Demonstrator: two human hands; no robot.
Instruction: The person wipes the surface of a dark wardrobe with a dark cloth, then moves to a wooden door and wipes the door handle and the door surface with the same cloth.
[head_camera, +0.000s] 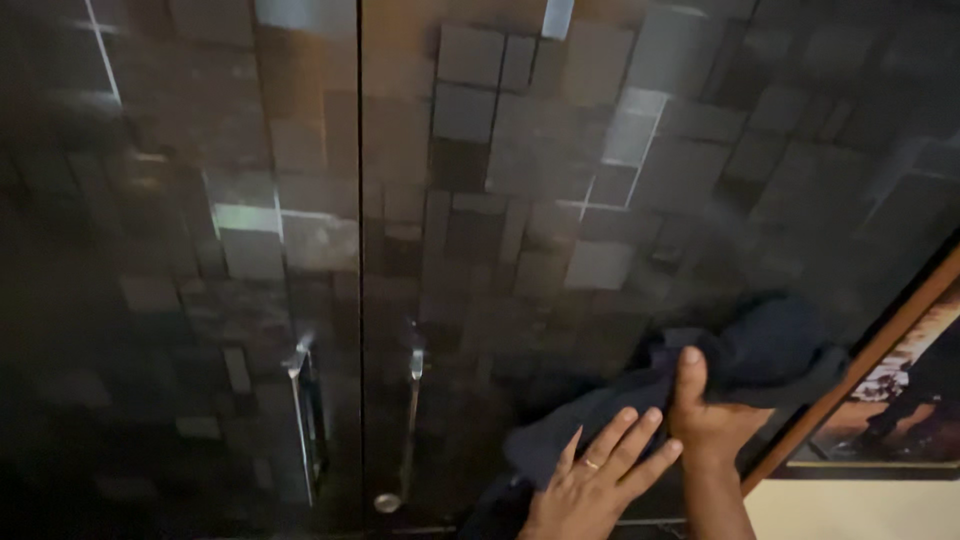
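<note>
Dark patterned cupboard doors (480, 200), hands (650, 450) pressing dark cloth (740, 360)

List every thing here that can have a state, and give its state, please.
Cupboard doors: both shut.
Dark cloth: bunched, pressed against the right door.
Right hand: gripping the cloth.
Left hand: fingers spread flat on the cloth.
Door handles: untouched.

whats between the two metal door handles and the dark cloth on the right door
In the head view, only bare glossy dark-patterned door panel lies between the metal bar handles and the dark blue cloth.
</note>
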